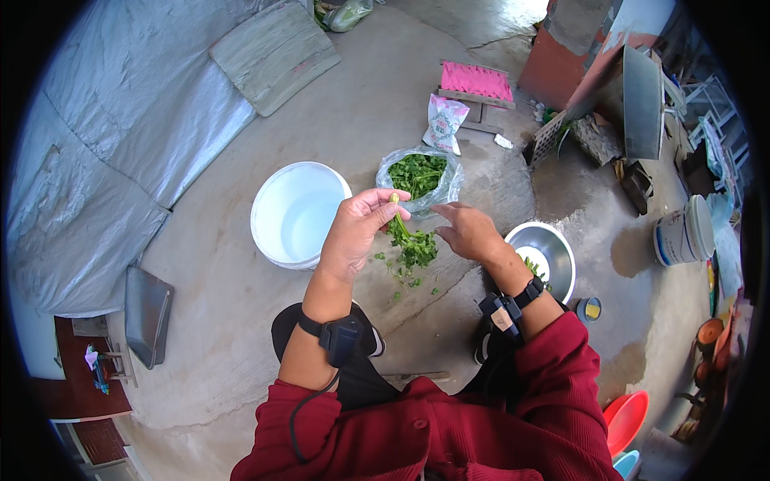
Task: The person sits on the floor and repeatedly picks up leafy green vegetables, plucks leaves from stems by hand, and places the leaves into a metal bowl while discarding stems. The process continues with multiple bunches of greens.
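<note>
My left hand (368,223) pinches the stem end of a bunch of leafy green herb (415,246), perhaps celery or coriander, with the leaves hanging down to the right. Just right of the leaves is my right hand (466,229), index finger and thumb apart, with nothing visible in it. Beyond both hands, a clear plastic bag (455,180) stands open, holding more greens (415,174). Loose leaves (409,279) lie on the concrete floor below the bunch. To the left stands a white bucket (260,222) with water in it. My right forearm partly hides a steel basin (562,258) containing some greens.
Behind the bag are a printed sack (444,123) and a low stool with a pink seat (475,81). A small cup (589,309) sits near the basin. Farther right is a lidded white pail (680,234); a red basin (628,421) lies lower right. Silvery sheeting (120,120) covers the left side.
</note>
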{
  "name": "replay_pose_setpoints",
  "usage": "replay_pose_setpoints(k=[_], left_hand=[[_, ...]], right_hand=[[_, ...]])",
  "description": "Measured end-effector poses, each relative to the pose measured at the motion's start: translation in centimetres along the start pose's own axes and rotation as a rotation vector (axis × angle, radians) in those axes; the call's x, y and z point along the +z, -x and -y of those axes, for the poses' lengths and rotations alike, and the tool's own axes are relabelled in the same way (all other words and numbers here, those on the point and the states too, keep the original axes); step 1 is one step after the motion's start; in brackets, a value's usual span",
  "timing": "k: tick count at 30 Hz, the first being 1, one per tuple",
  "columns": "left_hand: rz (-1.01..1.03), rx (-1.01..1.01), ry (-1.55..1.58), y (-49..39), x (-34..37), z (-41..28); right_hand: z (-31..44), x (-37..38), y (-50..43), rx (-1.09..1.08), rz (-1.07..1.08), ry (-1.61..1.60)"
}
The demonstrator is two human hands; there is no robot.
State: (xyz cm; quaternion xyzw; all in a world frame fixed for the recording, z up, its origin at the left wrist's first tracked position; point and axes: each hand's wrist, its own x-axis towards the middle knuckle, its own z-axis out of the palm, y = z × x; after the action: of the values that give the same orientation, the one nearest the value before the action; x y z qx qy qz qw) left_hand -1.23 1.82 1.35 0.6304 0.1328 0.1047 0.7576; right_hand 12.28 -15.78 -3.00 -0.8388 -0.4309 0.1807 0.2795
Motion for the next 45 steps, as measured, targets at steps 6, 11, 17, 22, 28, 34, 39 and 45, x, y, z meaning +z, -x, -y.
replay_pose_setpoints(k=[6,11,17,22,28,34,39,45], left_hand=[[0.006,0.006,0.078,0.0,-0.2,0.2],[-0.108,0.010,0.141,-0.4,0.1,0.8],[-0.204,0.008,0.218,-0.6,-0.1,0.9],[-0.234,-0.002,0.185,-0.7,0.1,1.0],[-0.254,0.035,0.150,-0.8,0.2,0.8],[-0.246,0.019,0.153,-0.5,0.6,0.6],[-0.275,0.030,0.130,-0.6,0.3,0.6],[-0.305,0.038,0.162,-0.8,0.1,0.8]], right_hand=[[1.0,1.8,-0.5,-0.177,-0.091,-0.544],[3.1,3.0,0.3,-0.039,0.093,-0.642],[3.4,1.8,0.7,0.061,0.302,-1.401],[4.0,2.0,1.0,0.088,0.265,-1.508],[3.2,2.6,0.7,-0.020,0.308,-1.447],[3.1,2.8,0.7,0.018,0.338,-1.514],[3.6,3.2,0.5,0.129,0.093,-1.491],[2.8,3.0,0.5,-0.139,0.022,-1.172]])
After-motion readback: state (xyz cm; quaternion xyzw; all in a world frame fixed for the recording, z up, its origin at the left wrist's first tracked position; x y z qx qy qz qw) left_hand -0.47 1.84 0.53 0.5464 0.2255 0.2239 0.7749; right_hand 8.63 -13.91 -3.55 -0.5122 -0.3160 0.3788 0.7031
